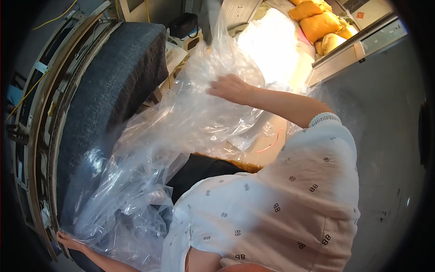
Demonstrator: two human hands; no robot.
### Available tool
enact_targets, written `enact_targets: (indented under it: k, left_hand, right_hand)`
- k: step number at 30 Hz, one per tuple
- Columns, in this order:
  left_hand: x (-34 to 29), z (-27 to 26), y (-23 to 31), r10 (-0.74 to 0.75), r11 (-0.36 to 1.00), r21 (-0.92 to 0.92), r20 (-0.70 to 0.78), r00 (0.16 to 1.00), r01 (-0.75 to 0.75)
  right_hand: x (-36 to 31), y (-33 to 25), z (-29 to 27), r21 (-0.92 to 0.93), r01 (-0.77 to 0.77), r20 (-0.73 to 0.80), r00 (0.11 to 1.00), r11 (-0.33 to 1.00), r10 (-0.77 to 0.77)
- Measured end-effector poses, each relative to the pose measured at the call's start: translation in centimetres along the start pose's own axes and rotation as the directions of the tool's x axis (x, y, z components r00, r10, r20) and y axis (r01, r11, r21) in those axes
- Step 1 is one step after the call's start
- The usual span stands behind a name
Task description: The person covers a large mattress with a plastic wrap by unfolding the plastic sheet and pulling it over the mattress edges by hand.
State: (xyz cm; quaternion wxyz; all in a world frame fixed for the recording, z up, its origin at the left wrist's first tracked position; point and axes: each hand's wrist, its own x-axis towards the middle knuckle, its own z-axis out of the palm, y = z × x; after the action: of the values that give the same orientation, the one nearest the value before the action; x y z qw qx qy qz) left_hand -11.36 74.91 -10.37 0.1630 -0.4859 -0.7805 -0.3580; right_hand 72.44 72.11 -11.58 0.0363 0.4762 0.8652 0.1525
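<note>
A large, crumpled clear plastic sheet (pixel 195 109) spreads diagonally in front of me, from the lower left to a raised peak at the top middle. At the lower left, my left hand (pixel 71 241) is closed at the sheet's edge, beside the curved frame. My right hand (pixel 232 89) is stretched out over the sheet's upper part, fingers toward the left. Motion smears those fingers, so whether they grip the plastic cannot be made out. Under the sheet's left side lies a dark grey, fabric-covered surface (pixel 97 86).
A long frame with rails (pixel 50 113) borders the dark surface on the left. Behind the sheet sit a black bag (pixel 183 26), a brightly lit white heap (pixel 272 43) and orange-yellow bundles (pixel 319 25). A thin red strip (pixel 272 143) lies near my right arm.
</note>
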Motion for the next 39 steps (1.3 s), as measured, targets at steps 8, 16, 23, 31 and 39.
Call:
enact_targets:
  k: [8,16,23,31,39]
  left_hand:
    - [0.6,0.2,-1.1,0.077,0.997,-0.02,0.061,0.995,-0.076]
    - [0.7,-7.7,-18.6,-0.119,0.96,0.254,-0.026,0.993,0.122]
    - [-4.8,-14.5,-24.2,-0.35,0.857,0.43,0.083,0.933,0.283]
    - [-8.6,-22.5,-30.7,-0.316,0.857,0.46,0.112,0.942,0.233]
    - [-3.2,-16.2,-31.4,-0.441,0.829,0.356,-0.058,0.896,0.431]
  right_hand:
    - [-11.4,16.2,2.4,-0.551,-0.526,0.407,0.509,0.648,0.758]
    - [11.7,23.3,-5.7,0.662,-0.524,-0.012,0.707,0.535,0.707]
    - [29.4,12.5,-11.9,0.256,-0.273,-0.864,0.366,0.927,0.346]
    - [33.3,10.4,3.6,0.35,-0.017,-0.422,0.89,0.937,0.174]
    - [35.9,18.2,6.5,0.659,-0.251,0.017,0.947,0.709,0.32]
